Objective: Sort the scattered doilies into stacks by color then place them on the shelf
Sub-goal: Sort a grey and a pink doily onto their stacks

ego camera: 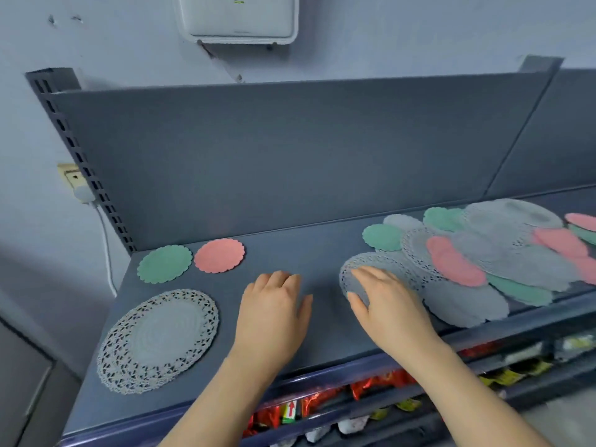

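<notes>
My right hand (383,304) lies flat, fingers spread, on a lacy grey doily (358,272) at the near-left edge of the mixed pile (483,253); pressing, not pinched. Left hand (274,311) rests palm-down and empty on the bare shelf (290,246). The grey stack (158,340) sits well to the left, beyond my left hand, so I judge the doily must travel leftward, probably by hand-over.

Sorted doilies (158,340) lie flat left; mixed pile (503,250) overlaps right.
</notes>
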